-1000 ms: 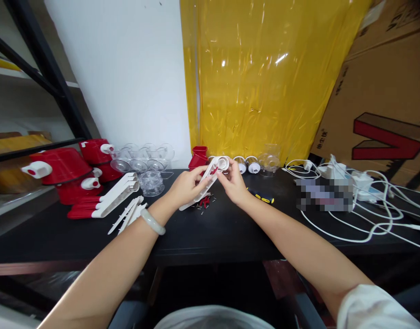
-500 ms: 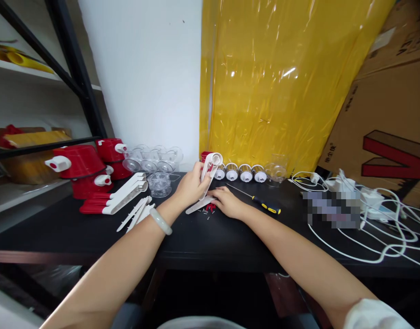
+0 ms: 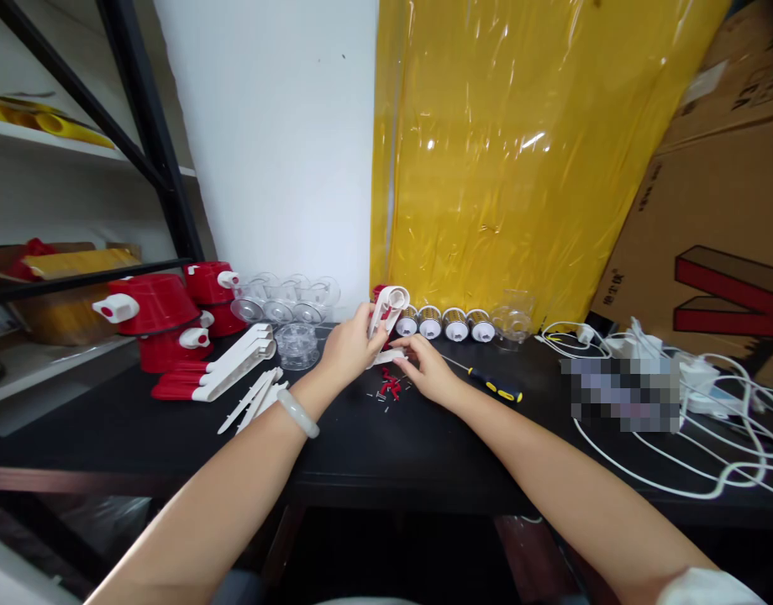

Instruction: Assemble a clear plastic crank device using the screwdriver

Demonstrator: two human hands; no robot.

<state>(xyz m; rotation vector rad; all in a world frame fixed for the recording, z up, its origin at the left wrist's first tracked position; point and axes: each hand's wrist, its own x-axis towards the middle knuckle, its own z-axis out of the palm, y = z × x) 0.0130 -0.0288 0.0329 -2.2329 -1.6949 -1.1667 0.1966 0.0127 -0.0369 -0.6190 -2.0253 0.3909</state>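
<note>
My left hand (image 3: 350, 343) is closed around a white plastic handle (image 3: 396, 300) with a rounded, hollow end pointing up and red parts at its inner side. Close beside it, my right hand (image 3: 428, 370) pinches a slim white cover strip (image 3: 388, 356) between thumb and fingers. The strip's far end comes near the lower part of the handle, and whether they touch is hidden. On the black table below lie small red plastic pieces (image 3: 391, 387) and several loose screws (image 3: 381, 397). A screwdriver (image 3: 495, 384) with a blue and yellow grip rests right of my right hand.
Left are white-and-red handles (image 3: 235, 367), more white strips (image 3: 253, 398) and stacked red housings (image 3: 156, 304). Clear plastic parts (image 3: 297, 346) stand behind. Several cylindrical motors (image 3: 454, 324) line the yellow-wrapped back. White cables (image 3: 717, 454) tangle at right, before a cardboard box (image 3: 714, 210).
The white strip has come up off the table in my right hand, toward the handle. The red pieces and screws are now more exposed. My left hand keeps its hold.
</note>
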